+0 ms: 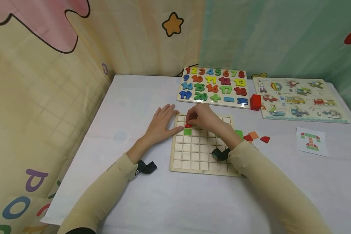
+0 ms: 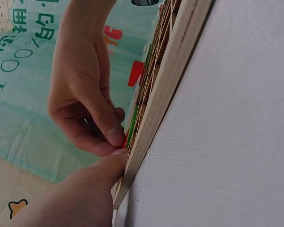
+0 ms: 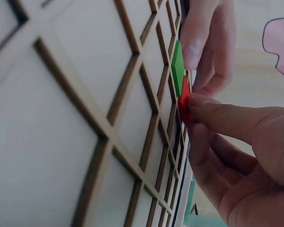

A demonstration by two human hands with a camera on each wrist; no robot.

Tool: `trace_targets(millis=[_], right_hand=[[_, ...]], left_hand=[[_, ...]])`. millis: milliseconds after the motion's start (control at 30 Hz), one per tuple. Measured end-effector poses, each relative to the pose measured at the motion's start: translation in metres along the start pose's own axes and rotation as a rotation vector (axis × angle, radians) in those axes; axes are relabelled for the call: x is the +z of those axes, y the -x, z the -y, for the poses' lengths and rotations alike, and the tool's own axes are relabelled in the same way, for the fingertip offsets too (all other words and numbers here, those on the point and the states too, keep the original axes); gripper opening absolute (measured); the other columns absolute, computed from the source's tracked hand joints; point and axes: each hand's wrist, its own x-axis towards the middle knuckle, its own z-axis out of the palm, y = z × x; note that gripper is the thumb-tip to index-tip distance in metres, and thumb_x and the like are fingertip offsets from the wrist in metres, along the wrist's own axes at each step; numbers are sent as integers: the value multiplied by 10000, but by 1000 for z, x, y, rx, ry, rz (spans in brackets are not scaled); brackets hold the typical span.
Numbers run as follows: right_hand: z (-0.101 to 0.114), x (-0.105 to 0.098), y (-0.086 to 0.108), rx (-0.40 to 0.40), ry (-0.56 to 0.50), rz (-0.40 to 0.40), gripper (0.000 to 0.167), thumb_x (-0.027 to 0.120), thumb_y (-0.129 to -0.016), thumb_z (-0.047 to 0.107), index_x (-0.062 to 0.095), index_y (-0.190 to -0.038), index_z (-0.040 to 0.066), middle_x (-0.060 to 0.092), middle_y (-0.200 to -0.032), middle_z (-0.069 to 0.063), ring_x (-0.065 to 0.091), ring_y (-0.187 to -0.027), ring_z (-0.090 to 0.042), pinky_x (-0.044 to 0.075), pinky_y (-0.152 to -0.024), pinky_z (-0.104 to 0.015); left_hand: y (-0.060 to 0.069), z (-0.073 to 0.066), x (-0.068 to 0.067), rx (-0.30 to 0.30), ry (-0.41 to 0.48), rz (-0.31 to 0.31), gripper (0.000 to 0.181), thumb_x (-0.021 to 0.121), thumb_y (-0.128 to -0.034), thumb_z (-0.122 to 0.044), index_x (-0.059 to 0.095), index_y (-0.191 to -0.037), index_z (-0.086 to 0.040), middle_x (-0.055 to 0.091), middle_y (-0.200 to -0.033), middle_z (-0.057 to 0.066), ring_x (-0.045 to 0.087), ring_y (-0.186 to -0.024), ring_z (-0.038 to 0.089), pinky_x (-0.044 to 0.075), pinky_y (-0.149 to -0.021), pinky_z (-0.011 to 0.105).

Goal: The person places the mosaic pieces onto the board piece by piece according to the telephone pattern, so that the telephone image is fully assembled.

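My right hand point(image 1: 204, 117) pinches the red piece point(image 1: 188, 125) between thumb and fingers, low over the grid board point(image 1: 186, 156); I judge it light, stiff, perhaps slippery, best held by opposite edges. The green tile point(image 1: 188, 131) sits just on my side of it. Left of that hand, my left hand point(image 1: 163, 125) rests, fingers extended. Beyond both lies the number board point(image 1: 207, 102).
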Motion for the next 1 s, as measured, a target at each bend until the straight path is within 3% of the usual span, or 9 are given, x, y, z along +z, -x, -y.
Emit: trace_targets(millis=[233, 400, 567, 733, 867, 1000], right_hand=[[-6, 0, 19, 13, 4, 7, 96, 757, -973, 88, 822, -1043, 88, 790, -992, -51, 671, -916, -210, 556, -809, -349], [-25, -23, 47, 26, -27, -11, 167, 744, -988, 126, 811, -1138, 99, 786, -1058, -62, 677, -968, -231, 541, -812, -350], [-54, -58, 86, 144, -35, -32, 193, 765, -978, 168, 804, -1161, 123, 778, -1109, -64, 685, -1027, -252, 555, -847, -329], [-80, -79, 119, 257, -52, -14, 258, 808, -949, 231, 792, -1186, 130, 769, -1109, -59, 695, -1036, -253, 569, -813, -278], [-93, -82, 128, 313, -56, 19, 318, 860, -901, 262, 788, -1168, 106, 764, -1057, -57, 662, -993, -247, 559, -752, -276], [-95, -75, 124, 325, -56, 95, 345, 893, -864, 266, 768, -1131, 86, 708, -1006, -79, 592, -967, -262, 524, -736, -318]], left_hand=[[3, -4, 8, -4, 0, 12, 689, 652, -978, -586, 529, -1490, -142, 319, -1723, 107, 165, -1640, 291, 41, -1346, 518], [-1, -6, 8, -3, -8, 20, 696, 640, -979, -596, 525, -1494, -142, 313, -1726, 111, 160, -1641, 296, 36, -1348, 512], [-7, -7, 2, -1, -14, 11, 697, 650, -973, -590, 527, -1489, -139, 315, -1724, 117, 160, -1641, 297, 29, -1349, 502], [-9, -6, -1, -3, -12, 28, 702, 649, -975, -589, 521, -1494, -133, 303, -1729, 116, 150, -1643, 296, 19, -1349, 493], [-6, -4, -1, -13, -9, 35, 710, 645, -974, -594, 519, -1496, -130, 299, -1730, 118, 144, -1644, 298, 15, -1349, 496], [-2, -3, -1, -26, -6, 27, 696, 655, -971, -583, 528, -1488, -135, 311, -1726, 116, 153, -1642, 297, 19, -1349, 499]])
